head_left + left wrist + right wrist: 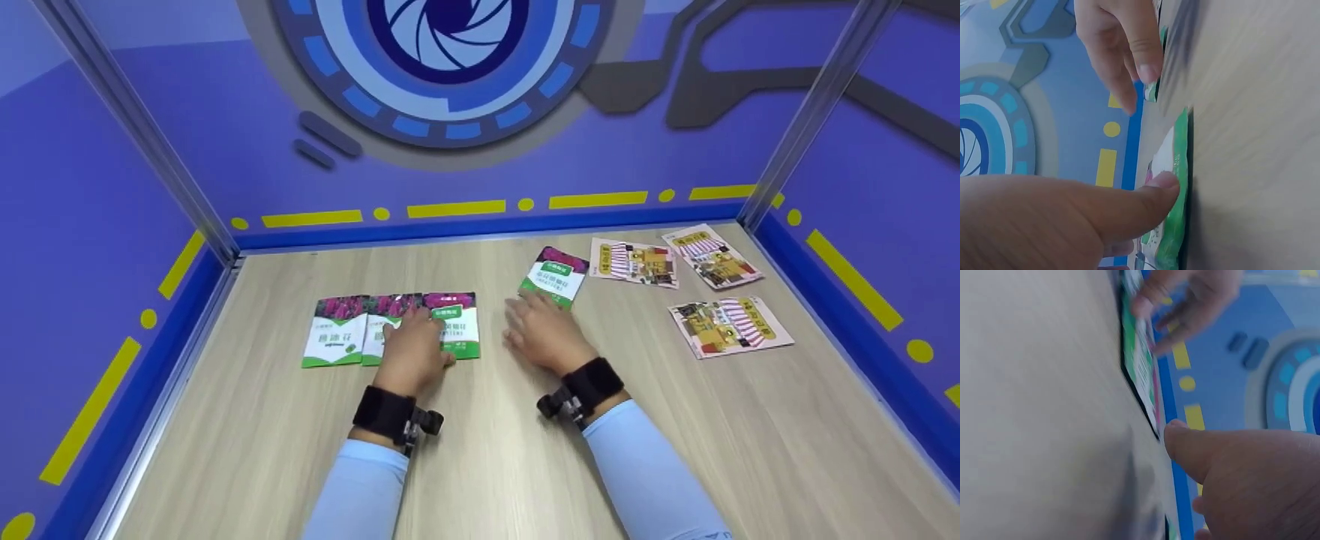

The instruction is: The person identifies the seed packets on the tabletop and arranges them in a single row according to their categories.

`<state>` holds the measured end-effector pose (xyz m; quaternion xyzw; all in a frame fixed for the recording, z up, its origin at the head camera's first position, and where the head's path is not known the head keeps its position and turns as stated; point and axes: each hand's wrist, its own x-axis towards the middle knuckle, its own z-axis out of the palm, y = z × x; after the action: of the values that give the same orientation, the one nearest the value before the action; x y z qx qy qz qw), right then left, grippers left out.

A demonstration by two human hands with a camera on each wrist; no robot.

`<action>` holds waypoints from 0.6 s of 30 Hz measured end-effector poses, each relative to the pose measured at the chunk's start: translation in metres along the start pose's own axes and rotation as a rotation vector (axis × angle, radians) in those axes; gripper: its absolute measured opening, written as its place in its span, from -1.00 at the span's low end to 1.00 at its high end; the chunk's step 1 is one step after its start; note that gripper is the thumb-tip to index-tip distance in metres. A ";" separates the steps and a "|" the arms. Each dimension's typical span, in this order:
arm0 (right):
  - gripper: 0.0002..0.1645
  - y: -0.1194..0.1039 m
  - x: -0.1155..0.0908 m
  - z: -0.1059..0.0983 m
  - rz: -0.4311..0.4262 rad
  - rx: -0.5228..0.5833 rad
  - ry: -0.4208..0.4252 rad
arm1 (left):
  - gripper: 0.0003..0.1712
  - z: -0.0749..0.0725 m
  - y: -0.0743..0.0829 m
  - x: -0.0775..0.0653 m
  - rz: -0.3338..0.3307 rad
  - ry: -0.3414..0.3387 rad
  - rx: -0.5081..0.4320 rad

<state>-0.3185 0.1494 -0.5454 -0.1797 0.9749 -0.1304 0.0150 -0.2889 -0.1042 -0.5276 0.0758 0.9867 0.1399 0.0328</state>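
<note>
Three seed packets with green-and-white fronts and magenta flowers lie side by side: a left packet (335,334), a middle packet (373,341) partly covered, and a right packet (461,330). My left hand (414,349) rests over the middle and right ones. In the left wrist view, its thumb (1157,197) presses on a packet's green-edged face (1176,208). A separate green seed packet (555,274) lies farther right. My right hand (547,334) is at that packet's near edge, fingers relaxed and holding nothing; whether the fingertips touch it is hard to tell.
On the right lie three pink-and-yellow packets with striped awnings: one upper middle (636,262), one at the far corner (712,256), one nearer (730,328). Blue-purple panels, a back wall (225,150) and side walls, enclose the wooden table (480,465).
</note>
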 end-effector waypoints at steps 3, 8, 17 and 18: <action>-0.23 0.019 0.000 -0.004 0.086 0.049 0.021 | -0.27 0.003 0.003 0.002 -0.003 0.011 0.012; -0.16 0.041 -0.002 -0.004 0.176 0.080 -0.006 | -0.39 0.008 0.007 0.005 0.019 0.032 0.046; -0.27 0.045 -0.004 -0.002 0.203 0.085 -0.005 | -0.38 0.015 0.011 0.003 0.075 0.068 0.095; -0.31 0.044 -0.004 -0.002 0.195 0.085 0.008 | -0.39 0.016 0.011 0.002 0.079 0.068 0.094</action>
<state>-0.3301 0.1913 -0.5548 -0.0825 0.9814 -0.1703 0.0314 -0.2885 -0.0891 -0.5400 0.1113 0.9890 0.0970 -0.0100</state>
